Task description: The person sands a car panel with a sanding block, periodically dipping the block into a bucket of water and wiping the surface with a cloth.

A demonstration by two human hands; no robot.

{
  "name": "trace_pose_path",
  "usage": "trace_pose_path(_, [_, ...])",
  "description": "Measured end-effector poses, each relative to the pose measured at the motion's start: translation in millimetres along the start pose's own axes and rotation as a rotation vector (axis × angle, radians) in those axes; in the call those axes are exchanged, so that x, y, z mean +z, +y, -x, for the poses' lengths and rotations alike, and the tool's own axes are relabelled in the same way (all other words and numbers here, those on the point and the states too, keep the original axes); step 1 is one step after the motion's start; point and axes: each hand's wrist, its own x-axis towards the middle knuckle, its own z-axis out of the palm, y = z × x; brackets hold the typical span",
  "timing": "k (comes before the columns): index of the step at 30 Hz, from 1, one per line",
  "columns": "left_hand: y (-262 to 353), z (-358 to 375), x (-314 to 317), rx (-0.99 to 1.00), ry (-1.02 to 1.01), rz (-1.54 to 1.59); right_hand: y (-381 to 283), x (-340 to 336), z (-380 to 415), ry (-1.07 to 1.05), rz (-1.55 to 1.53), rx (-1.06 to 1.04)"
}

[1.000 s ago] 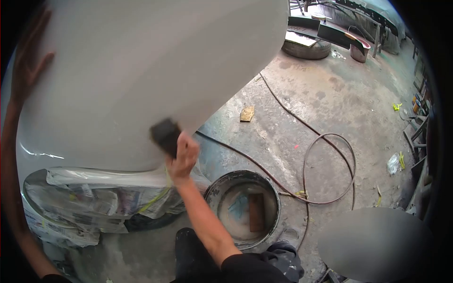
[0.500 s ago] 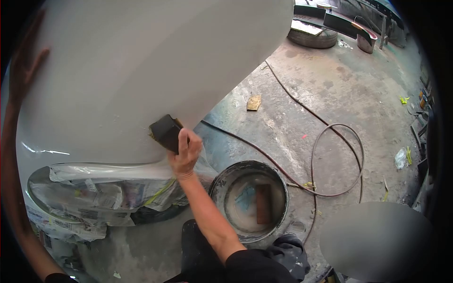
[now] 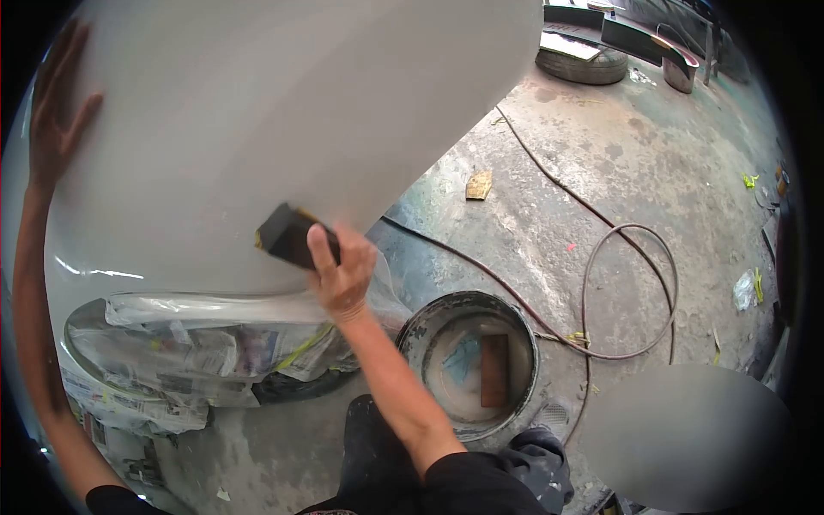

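Observation:
My right hand (image 3: 345, 270) is wrapped round a dark sanding block (image 3: 290, 236) with a yellowish edge, which lies against the grey car panel (image 3: 257, 112). At the far left my left hand (image 3: 60, 120) rests on the same panel with its fingers spread, holding nothing. Below the panel, a part wrapped in newspaper and clear plastic (image 3: 215, 343) is near my right forearm. Beside that forearm stands a black bucket (image 3: 412, 330) of cloudy water, with a brown block (image 3: 494, 371) and a bluish piece (image 3: 462, 359) in it.
A hose (image 3: 549, 176) runs looped across the concrete floor (image 3: 635, 163). A cardboard scrap (image 3: 479, 184) lies near the panel's edge. At the back right are a tire (image 3: 584, 66) and a small pot (image 3: 680, 75). A blurred round patch covers the lower right.
My right hand and the block have shifted slightly, with the block now lying more sideways and a little further left. The rest of the view has moved slightly right.

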Motion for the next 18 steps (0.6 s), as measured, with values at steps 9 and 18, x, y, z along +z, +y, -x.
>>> trace_pose_path(9, [16.3,-7.1,0.1,-0.027,0.078,0.052,35.5,14.6,-68.9,0.129,0.233,0.020])
trace_pose_path(18, [27.1,-12.4,-9.6,-0.151,-0.032,0.120,56.9,-7.5,-159.9,0.146,-0.039,0.229])
